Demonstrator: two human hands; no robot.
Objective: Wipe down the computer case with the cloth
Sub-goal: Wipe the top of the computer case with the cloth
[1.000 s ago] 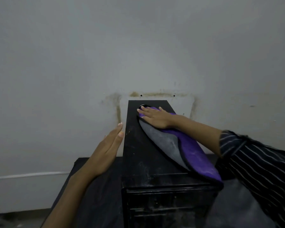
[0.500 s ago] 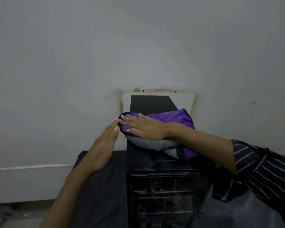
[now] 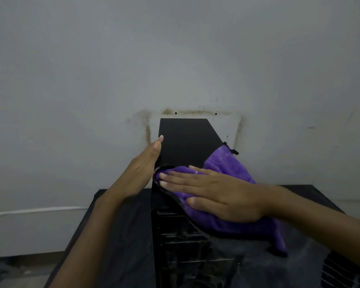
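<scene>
Case: the black case (image 3: 185, 140) stands upright on a dark table (image 3: 121, 235), its far end toward the wall (image 3: 175, 59). Its flat top runs away from the viewer; its near face shows dusty slots and ribs.
Cloth: the purple cloth (image 3: 224, 163) lies across the near part of the case top, toward the right edge. Its far corner reaches the right edge of the top, with a small dark tag sticking out there. Its near end hangs over the near right corner of the case. A dark hem runs along the cloth's near left edge.
Right hand: the right hand (image 3: 220, 196) lies flat on the cloth, palm down, fingers straight and pointing left, pressing the cloth onto the case top. The fingertips reach the left end of the cloth, close to the left edge of the top.
Left hand: the left hand (image 3: 141, 169) stands flat against the left side of the case, fingers straight and together, pointing toward the wall. It grasps nothing. Its fingertip reaches the left edge of the top.
Table: it extends left and right of the case; a vented surface shows right of the case, at the near corner.
Wall: grey, with a pale rectangular patch edged in brown stains behind the case.
</scene>
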